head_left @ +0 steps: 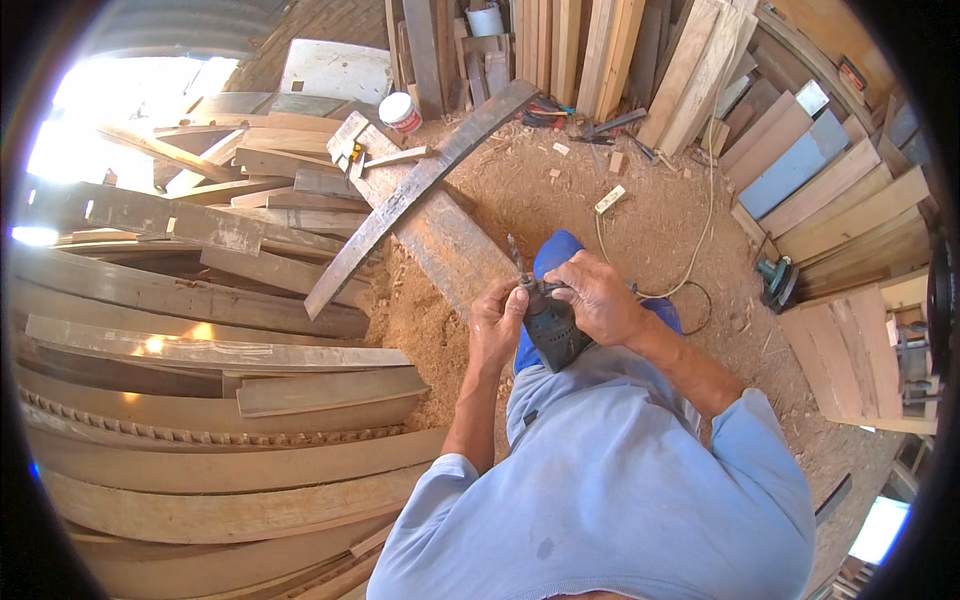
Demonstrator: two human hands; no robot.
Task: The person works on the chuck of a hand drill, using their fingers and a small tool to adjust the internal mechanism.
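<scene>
A dark power drill (553, 335) with a bit (514, 250) pointing away from me is between my hands, in front of my lap. My left hand (496, 322) grips it at the chuck, thumb up. My right hand (598, 300) is pinched on a small dark piece at the chuck, perhaps a key; it is too small to tell. Just beyond, a worn plank (452, 262) lies on the sawdust, with a long dark board (402, 200) across it. A short wooden piece (398, 157) and a small yellow-black tool (356, 152) rest near its far end.
Stacked boards (200, 460) fill the left; more timber (790, 160) leans around the back and right. A white bucket (400, 115), scattered hand tools (560, 120), a power strip (610, 198) with cable, and a teal power tool (778, 282) sit on the sawdust-covered floor.
</scene>
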